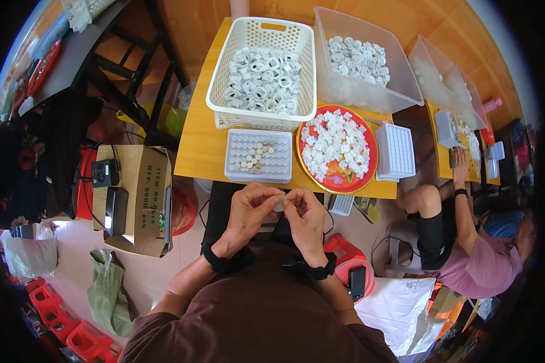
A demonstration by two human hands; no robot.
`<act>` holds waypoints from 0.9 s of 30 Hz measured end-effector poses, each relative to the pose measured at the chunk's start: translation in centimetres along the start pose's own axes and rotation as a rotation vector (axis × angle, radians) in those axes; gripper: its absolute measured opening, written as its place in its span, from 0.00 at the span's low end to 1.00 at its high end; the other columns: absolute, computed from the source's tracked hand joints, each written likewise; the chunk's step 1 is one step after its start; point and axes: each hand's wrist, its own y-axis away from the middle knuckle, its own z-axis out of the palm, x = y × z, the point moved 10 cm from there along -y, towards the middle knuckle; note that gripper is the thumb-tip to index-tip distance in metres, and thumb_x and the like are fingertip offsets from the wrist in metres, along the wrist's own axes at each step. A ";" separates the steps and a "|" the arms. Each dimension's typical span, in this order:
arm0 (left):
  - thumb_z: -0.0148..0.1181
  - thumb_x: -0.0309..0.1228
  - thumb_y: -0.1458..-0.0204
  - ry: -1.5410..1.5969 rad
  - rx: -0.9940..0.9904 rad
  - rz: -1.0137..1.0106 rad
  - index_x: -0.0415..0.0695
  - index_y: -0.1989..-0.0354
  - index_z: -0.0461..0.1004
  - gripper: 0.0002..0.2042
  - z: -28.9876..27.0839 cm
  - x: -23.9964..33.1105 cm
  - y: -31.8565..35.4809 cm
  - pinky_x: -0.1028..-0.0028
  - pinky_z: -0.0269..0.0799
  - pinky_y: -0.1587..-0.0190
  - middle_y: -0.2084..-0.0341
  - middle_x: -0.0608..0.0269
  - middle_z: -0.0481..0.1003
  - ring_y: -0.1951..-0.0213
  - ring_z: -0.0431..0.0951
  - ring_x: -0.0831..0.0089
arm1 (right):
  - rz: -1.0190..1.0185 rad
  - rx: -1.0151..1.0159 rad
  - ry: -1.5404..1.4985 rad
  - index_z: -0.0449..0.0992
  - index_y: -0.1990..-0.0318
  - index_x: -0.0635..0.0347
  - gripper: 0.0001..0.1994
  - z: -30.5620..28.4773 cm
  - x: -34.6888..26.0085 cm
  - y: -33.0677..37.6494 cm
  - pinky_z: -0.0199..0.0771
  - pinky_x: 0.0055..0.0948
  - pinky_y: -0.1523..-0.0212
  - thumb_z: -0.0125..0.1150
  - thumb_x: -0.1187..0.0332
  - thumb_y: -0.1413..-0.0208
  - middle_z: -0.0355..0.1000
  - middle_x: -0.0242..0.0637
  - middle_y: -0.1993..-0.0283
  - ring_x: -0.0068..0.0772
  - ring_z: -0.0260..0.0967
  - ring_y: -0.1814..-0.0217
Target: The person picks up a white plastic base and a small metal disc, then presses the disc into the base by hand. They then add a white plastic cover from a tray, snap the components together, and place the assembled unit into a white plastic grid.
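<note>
My left hand (252,212) and my right hand (304,216) meet just off the table's near edge. Their fingertips pinch a small pale, roundish piece (279,206) between them; most of it is covered by the fingers. Right beyond them sits a white tray with rows of round pockets (235,171), a cluster of small beige discs (257,157) lying in it. To its right, a red and gold round tray (371,140) bears a heap of small white plastic parts (336,142).
Behind stands a white perforated basket (219,91) of white ring-shaped parts, beside a clear bin (399,91) holding similar ones. Stacked pocketed trays (396,151) are at the table's right. A co-worker (466,242) sits further right. An open cardboard box (140,206) stands left on the floor.
</note>
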 end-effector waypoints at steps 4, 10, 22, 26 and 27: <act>0.57 0.26 0.49 0.118 -0.015 -0.099 0.37 0.63 0.75 0.07 0.3 -0.4 -0.3 0.80 0.75 0.68 0.68 0.64 0.71 0.67 0.75 0.77 | -0.038 0.038 -0.085 0.70 0.65 0.65 0.05 -0.4 -1.2 0.2 0.62 0.12 0.74 0.57 0.76 0.49 0.68 0.27 0.74 0.10 0.62 0.74; 0.56 0.24 0.49 0.145 -0.054 -0.090 0.37 0.61 0.75 0.08 0.9 -0.4 -0.5 0.79 0.75 0.66 0.67 0.63 0.72 0.67 0.75 0.76 | -0.009 0.022 -0.037 0.71 0.61 0.66 0.07 -0.8 -0.9 0.4 0.64 0.11 0.74 0.55 0.78 0.49 0.69 0.27 0.73 0.11 0.64 0.74; 0.56 0.18 0.58 -0.699 -0.205 0.360 0.38 0.59 0.72 0.15 2.5 5.7 0.5 0.76 0.71 0.71 0.71 0.58 0.72 0.71 0.77 0.72 | 0.084 -0.012 -0.078 0.71 0.62 0.69 0.06 -0.6 -0.9 0.3 0.71 0.15 0.68 0.55 0.80 0.49 0.71 0.31 0.72 0.15 0.68 0.72; 0.58 0.20 0.60 -0.804 -0.216 0.458 0.38 0.59 0.72 0.16 3.1 6.0 0.9 0.72 0.71 0.72 0.71 0.56 0.71 0.73 0.76 0.63 | 0.084 -0.009 -0.052 0.72 0.63 0.70 0.06 -0.8 -0.6 0.4 0.73 0.16 0.68 0.55 0.80 0.49 0.70 0.31 0.73 0.14 0.67 0.72; 0.58 0.21 0.60 -0.830 -0.227 0.495 0.39 0.61 0.71 0.14 3.4 6.0 1.1 0.68 0.71 0.73 0.73 0.55 0.70 0.74 0.74 0.59 | 0.100 -0.012 -0.065 0.72 0.63 0.70 0.06 -0.7 -0.6 0.5 0.74 0.17 0.68 0.54 0.81 0.49 0.70 0.31 0.74 0.14 0.67 0.72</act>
